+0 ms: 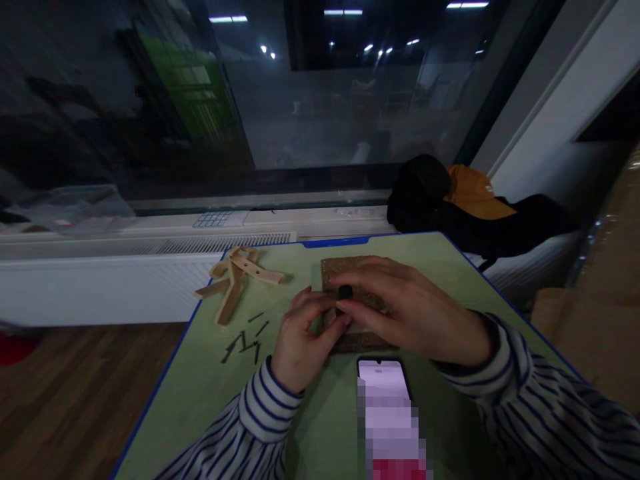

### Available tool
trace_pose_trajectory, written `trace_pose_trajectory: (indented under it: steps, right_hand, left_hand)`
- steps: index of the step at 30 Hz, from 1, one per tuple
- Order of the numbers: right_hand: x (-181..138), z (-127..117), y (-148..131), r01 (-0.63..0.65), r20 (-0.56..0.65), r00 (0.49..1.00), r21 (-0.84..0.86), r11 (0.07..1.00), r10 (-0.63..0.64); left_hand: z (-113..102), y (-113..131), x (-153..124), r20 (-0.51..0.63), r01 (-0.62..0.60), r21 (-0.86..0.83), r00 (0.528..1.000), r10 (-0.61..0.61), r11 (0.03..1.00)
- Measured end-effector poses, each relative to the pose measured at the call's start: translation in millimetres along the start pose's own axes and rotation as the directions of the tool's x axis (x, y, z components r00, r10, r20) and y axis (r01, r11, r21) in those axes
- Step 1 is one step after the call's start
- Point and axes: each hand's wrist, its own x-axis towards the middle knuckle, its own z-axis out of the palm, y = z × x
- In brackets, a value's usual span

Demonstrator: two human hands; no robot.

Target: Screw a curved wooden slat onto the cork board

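Note:
My right hand (415,310) pinches a small black cylindrical piece (345,292) between thumb and forefinger. Close against it is my left hand (300,343), its thumb and fingers bent together below the piece; what they grip is hidden. Both hands are over a brown, rough-textured board (333,268), which they partly cover. Several dark screws or nails (243,340) lie loose to the left of my left hand. Beyond them rests a bundle of pale wooden pieces with holes (235,280).
A phone (383,380) with a lit screen lies on the green, blue-edged table (200,400), nearer to me than the board. A radiator (125,280) and windowsill stand behind. Black clothing and an orange cap (477,190) lie at the back right; a clear plastic box (75,208) sits left.

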Motion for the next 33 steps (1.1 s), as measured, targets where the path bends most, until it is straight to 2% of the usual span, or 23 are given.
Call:
trace_pose_trajectory:
  steps: [4,11,15,22,28,33]
  right_hand:
    - [0.3,-1.7,0.6,0.058,0.033,0.998,0.033,0.998,-0.06]
    - [0.0,-1.9,1.1,0.032,0.043,0.999,0.014,0.999,-0.032]
    - [-0.1,-1.2,0.5,0.018,0.058,0.998,0.009,1.0,-0.018]
    - [-0.1,-0.7,-0.4,0.017,0.021,1.0,-0.011,1.0,-0.017]
    - [-1.2,-5.1,0.1,0.073,0.069,0.995,0.055,0.996,-0.077]
    - [-0.3,-5.5,1.4,0.054,0.073,0.996,0.006,0.999,-0.054]
  left_hand:
    - [-1.8,0.0,0.7,0.032,0.002,-0.001,0.999,-0.002,1.0]
    - [-4.9,3.8,2.2,0.105,-0.026,0.017,0.994,0.024,1.0]
    - [-3.4,3.7,2.2,0.099,-0.035,0.02,0.995,0.032,0.999]
    - [-1.7,-0.8,0.3,0.024,-0.022,0.028,0.999,0.021,0.999]
    - [-3.4,-0.1,0.5,0.059,-0.028,0.012,0.998,0.027,1.0]
    - [-4.5,-0.7,1.6,0.115,-0.05,0.024,0.992,0.047,0.998]
